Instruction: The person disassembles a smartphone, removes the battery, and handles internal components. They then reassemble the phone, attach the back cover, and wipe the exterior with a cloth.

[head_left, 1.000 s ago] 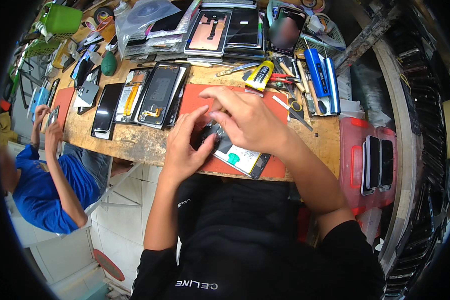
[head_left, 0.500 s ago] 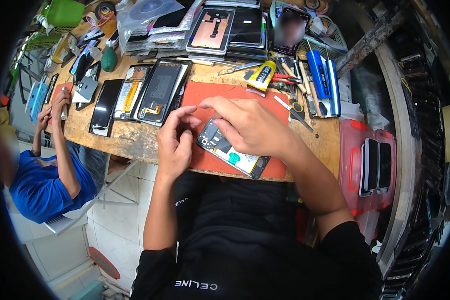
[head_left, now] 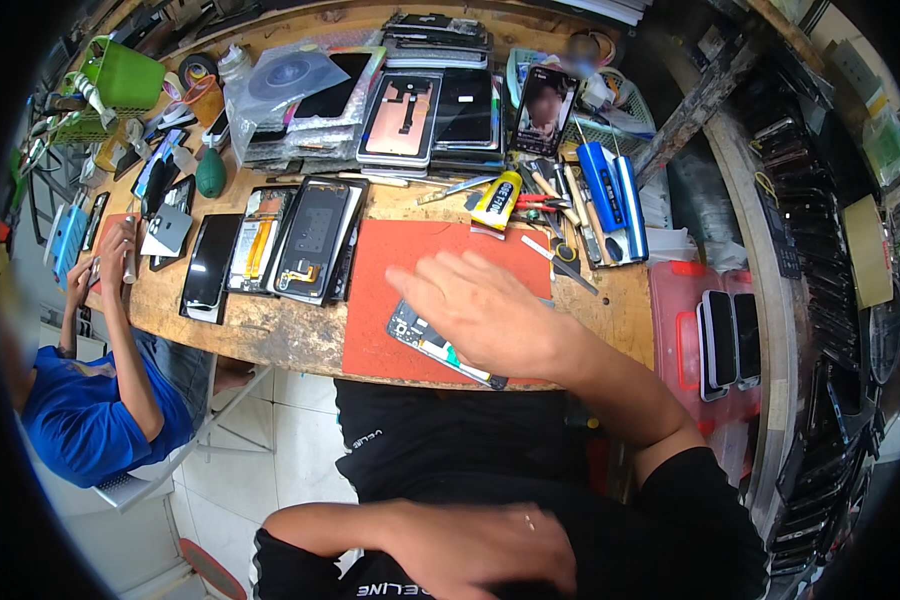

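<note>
The left hand (head_left: 490,545) has left the phone (head_left: 440,345) and rests low, fingers loose. The right hand (head_left: 485,310) covers it, fingers spread.

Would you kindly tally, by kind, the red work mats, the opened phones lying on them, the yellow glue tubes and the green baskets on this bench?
Red work mat: 1
Opened phone: 1
Yellow glue tube: 1
Green basket: 1
Total: 4

Right hand (head_left: 480,310) spread flat over opened phone (head_left: 432,342) on red work mat (head_left: 410,270); left hand (head_left: 475,545) down against black shirt (head_left: 450,440). Yellow glue tube (head_left: 498,199) and phone parts strewn across wooden bench (head_left: 260,335); seated person in blue (head_left: 80,420) alongside.
</note>
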The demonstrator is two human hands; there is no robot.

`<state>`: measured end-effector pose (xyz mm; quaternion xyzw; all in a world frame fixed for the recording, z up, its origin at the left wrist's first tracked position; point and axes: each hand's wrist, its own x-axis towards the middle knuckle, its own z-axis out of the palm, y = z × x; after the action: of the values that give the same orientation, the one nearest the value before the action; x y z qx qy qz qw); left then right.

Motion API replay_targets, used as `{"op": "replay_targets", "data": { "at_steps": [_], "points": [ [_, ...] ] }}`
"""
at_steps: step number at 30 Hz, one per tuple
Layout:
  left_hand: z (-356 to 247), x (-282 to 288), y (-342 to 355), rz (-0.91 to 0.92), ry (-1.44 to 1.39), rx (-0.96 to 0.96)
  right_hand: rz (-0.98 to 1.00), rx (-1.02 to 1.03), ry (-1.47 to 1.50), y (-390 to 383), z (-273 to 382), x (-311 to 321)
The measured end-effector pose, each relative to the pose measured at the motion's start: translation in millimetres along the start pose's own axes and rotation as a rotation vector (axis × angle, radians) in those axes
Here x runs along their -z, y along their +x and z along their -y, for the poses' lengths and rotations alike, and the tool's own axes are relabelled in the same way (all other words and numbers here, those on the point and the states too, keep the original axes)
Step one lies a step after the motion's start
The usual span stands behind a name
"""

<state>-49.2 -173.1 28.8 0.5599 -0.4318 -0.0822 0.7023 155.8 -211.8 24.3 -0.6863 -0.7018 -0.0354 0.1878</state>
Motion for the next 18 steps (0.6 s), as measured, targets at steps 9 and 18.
{"op": "replay_targets", "data": {
  "at_steps": [9, 18],
  "points": [
    [-6, 55, -5, -0.404, 0.890, 0.088, 0.006, -0.055, -0.155, 9, 14, -9],
    [-45, 92, -99, -0.952, 0.778, 0.458, -0.006, 0.066, 0.018, 14, 0, 3]
  ]
}}
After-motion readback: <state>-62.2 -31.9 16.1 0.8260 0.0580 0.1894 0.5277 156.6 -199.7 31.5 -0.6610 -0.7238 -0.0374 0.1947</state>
